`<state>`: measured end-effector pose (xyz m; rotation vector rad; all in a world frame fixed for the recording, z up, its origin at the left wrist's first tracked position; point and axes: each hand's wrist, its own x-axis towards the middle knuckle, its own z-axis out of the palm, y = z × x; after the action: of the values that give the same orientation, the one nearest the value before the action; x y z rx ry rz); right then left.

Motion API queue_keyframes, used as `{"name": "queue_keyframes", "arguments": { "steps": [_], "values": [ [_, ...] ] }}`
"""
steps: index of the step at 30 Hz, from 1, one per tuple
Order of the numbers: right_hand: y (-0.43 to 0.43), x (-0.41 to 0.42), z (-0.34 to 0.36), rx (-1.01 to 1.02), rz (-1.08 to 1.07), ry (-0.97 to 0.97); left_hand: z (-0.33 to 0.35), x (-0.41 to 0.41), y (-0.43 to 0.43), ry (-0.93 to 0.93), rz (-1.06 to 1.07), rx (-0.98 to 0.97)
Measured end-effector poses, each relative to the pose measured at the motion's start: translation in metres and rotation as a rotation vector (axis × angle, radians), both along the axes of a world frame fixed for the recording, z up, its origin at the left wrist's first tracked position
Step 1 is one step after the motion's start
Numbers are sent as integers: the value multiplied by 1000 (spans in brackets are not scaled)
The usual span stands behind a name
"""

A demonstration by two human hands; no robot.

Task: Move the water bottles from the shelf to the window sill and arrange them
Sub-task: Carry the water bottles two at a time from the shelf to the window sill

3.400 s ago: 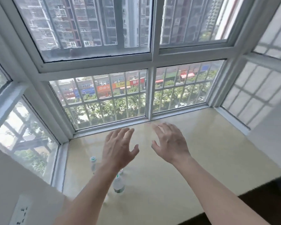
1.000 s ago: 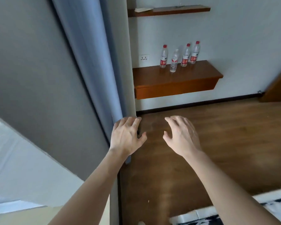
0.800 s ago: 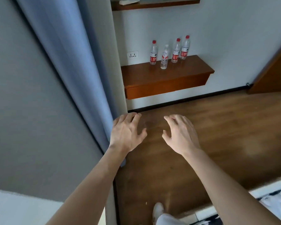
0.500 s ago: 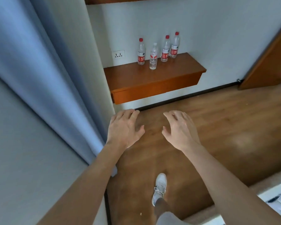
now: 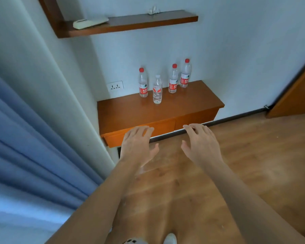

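Observation:
Several clear water bottles stand upright on a low wooden shelf (image 5: 130, 113) against the white wall. The left red-capped bottle (image 5: 143, 83) stands beside a shorter white-capped bottle (image 5: 157, 90). Two more red-capped bottles (image 5: 173, 79) (image 5: 185, 73) stand to the right. My left hand (image 5: 137, 145) and my right hand (image 5: 201, 143) hover in front of the shelf's front edge, palms down, fingers spread, holding nothing. The window sill is out of view.
A higher wooden shelf (image 5: 148, 22) carries a white flat object (image 5: 90, 22). A wall socket (image 5: 115, 86) sits left of the bottles. Blue curtain (image 5: 25, 147) hangs at the left, a wooden door (image 5: 296, 95) at the right. Wooden floor lies below.
I have turned from the window sill and walked towards the low shelf; the bottles are now nearer and larger. Both hands stay open and raised ahead of me.

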<state>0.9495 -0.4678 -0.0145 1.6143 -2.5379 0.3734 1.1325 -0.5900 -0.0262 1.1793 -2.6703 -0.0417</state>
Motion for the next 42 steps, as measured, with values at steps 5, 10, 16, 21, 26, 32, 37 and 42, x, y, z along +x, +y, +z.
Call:
{"name": "queue_keyframes", "arguments": {
  "steps": [5,10,16,21,26,32,37,42],
  "values": [
    [-36,-46,-6,4,17,-18,1,-43,-40,24,12,-25],
    [-78,-85,-18,-11,28,-22,-2,-85,-86,-13,9,-46],
    [-149,-141,-31,-10,38,-31,-13,-134,-157,-12,33,-48],
    [-230,-196,-38,3,57,-31,-26,-177,-233,-16,47,-38],
    [-302,-238,-51,57,83,-38,-32,-205,-303,-7,106,-9],
    [-359,-281,-73,89,89,-98,-56,-220,-354,-38,180,51],
    [-391,-319,-94,114,82,-156,-81,-239,-372,-24,244,148],
    [-426,-361,-116,141,51,-282,-106,-261,-383,81,334,354]
  ]
}}
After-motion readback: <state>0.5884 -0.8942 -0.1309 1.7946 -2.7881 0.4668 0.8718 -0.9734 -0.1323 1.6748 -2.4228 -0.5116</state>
